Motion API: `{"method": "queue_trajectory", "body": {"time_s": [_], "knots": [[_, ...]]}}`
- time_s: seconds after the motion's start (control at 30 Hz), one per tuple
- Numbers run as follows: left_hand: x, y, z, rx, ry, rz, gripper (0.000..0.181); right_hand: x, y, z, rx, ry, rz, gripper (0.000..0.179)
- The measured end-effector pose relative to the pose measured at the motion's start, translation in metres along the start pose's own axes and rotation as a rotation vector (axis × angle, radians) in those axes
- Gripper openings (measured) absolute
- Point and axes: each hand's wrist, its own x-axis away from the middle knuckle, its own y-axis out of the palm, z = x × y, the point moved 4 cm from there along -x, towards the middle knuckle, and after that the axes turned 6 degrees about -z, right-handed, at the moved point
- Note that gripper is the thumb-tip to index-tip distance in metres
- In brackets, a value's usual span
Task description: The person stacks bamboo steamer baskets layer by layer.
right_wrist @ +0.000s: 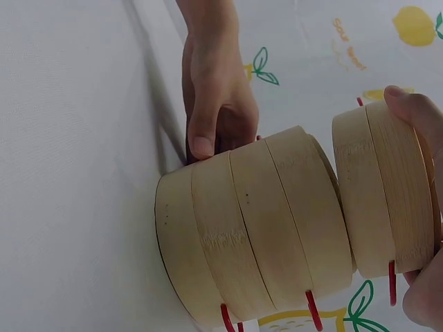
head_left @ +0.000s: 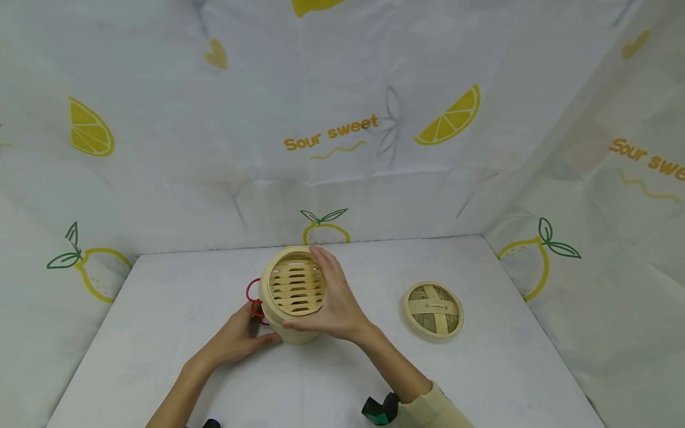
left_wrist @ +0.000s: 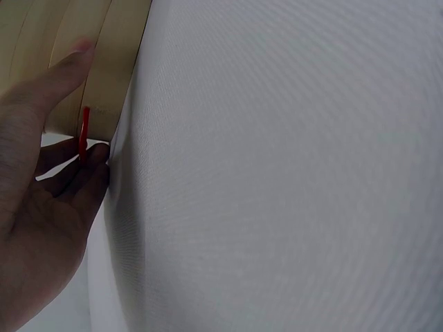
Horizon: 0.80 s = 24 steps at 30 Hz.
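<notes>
My right hand point(head_left: 339, 303) grips the top tier point(head_left: 297, 284) of a small round bamboo steamer, thumb on the near side and fingers over the far rim. This tier's slatted floor shows from above. In the right wrist view, a narrow gap parts it from the lower steamer stack point(right_wrist: 252, 228). My left hand point(head_left: 235, 336) holds that stack low on its left side, thumb point(left_wrist: 73, 69) against the wall. Its other fingers bend in by a red cord loop point(left_wrist: 84, 131). Most of the stack is hidden under the top tier in the head view.
A woven bamboo lid point(head_left: 434, 310) with crossed strips lies on the white table point(head_left: 369, 267) to the right. Lemon-printed white sheets point(head_left: 257, 196) rise behind the table and at its sides. A black and green object point(head_left: 381, 410) sits by the right sleeve.
</notes>
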Motion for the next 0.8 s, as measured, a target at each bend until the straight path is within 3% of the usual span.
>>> {"method": "queue_trajectory", "body": {"time_s": [0.8], "knots": [[-0.0006, 0.0013, -0.0012, 0.019, -0.043, -0.017, 0.075, -0.0072, 0.0075, 0.0015, 0.055, -0.013, -0.003, 0.139]]}}
